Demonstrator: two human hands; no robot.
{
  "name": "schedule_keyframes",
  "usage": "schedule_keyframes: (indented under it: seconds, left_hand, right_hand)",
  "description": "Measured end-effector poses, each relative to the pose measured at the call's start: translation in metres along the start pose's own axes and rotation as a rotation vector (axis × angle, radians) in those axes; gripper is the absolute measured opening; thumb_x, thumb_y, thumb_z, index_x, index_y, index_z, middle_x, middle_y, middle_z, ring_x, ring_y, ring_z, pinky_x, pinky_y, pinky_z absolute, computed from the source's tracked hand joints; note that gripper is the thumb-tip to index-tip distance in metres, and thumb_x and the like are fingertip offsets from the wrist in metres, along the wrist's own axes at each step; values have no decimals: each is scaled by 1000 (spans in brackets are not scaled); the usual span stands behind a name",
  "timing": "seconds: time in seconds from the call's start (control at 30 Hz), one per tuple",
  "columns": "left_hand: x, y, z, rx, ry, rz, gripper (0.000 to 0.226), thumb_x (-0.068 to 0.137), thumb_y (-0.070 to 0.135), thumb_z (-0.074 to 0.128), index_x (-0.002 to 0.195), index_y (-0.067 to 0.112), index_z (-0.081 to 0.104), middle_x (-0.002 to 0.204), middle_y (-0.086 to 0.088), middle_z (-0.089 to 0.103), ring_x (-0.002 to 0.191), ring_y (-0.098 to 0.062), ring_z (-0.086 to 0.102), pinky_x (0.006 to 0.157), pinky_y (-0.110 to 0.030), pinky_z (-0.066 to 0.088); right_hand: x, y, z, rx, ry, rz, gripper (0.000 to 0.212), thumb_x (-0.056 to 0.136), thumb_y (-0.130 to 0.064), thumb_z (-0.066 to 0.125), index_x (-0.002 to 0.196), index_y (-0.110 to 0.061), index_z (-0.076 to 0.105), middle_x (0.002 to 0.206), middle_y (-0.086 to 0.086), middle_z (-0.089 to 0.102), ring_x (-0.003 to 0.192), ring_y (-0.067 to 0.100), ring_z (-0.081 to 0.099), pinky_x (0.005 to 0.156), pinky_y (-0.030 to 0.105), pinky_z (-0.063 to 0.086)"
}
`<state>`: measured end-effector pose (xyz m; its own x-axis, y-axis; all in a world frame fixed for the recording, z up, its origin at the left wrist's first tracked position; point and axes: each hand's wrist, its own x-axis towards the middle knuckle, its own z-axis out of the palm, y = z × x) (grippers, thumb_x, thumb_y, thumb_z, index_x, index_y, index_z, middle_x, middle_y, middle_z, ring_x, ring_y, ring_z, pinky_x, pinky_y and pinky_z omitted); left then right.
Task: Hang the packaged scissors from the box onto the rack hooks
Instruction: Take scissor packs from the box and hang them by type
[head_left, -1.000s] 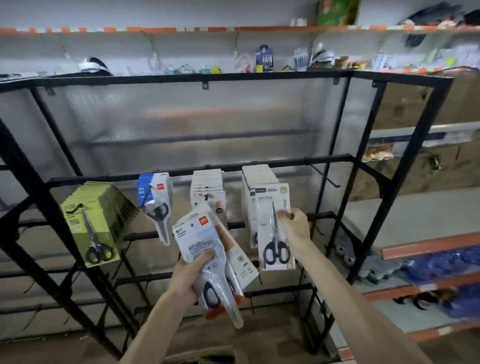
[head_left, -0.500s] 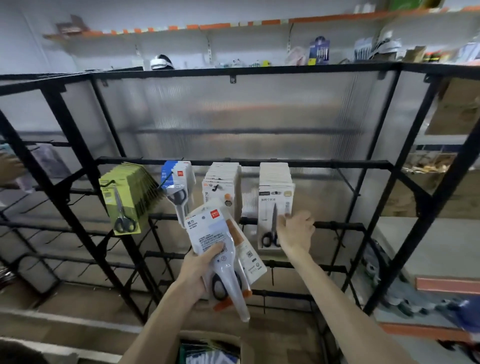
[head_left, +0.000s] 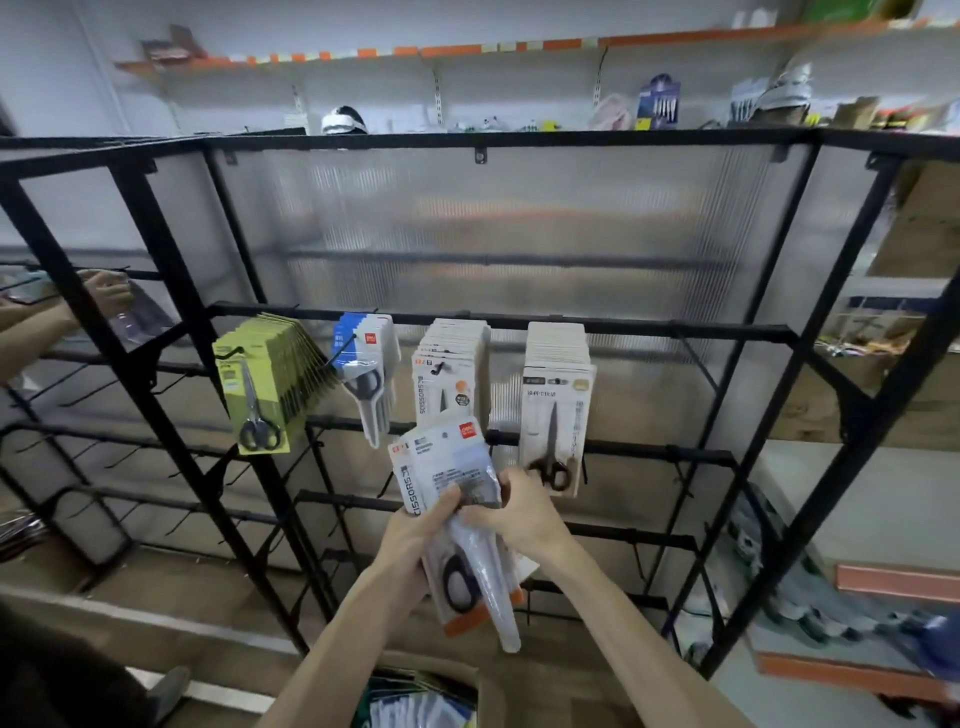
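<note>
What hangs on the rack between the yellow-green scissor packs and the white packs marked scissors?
Blue-topped scissor packs hang there, shown in the head view.

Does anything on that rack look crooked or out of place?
The yellow-green packs at the row's left end hang fanned out and tilted, unlike the two squared-up white stacks. The blue packs beside them slant too. Nothing looks spilled or damaged.

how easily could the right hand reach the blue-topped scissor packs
Probably not: right hand and left hand grip the bundle of white scissor packs, lying between it and the blue-topped scissor packs.
</note>
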<state>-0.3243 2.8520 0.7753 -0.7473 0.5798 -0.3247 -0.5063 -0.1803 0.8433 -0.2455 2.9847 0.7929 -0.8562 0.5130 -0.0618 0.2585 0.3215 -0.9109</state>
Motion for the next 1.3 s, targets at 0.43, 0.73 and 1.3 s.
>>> schedule_keyframes:
  seconds: [0.43,0.73,1.3]
  left_hand:
    - [14,21,-53,36,83,-22,31,82,1,79,111,0,69,103,-19,77,89,-34,76,74,-41,59]
    - [26,79,-141,164,-88,-6,35,84,4,78,117,0,68,108,-22,75,95,-39,74,81,-46,60]
    - [70,146,-268,255,65,71,26,81,4,81,104,12,73,98,-6,80,81,-20,78,66,-33,62]
  right_hand:
    - [-13,-24,28,147,275,26,43,84,-33,74,92,-20,34,97,1,45,87,12,49,72,20,44]
    - [-2,-70,113,459,332,72,40,95,-16,66,125,-22,41,109,-6,56,94,5,62,63,12,51]
    - [114,-141,194,275,432,-22,6,98,-23,61,102,-18,63,103,2,72,93,14,69,79,31,57]
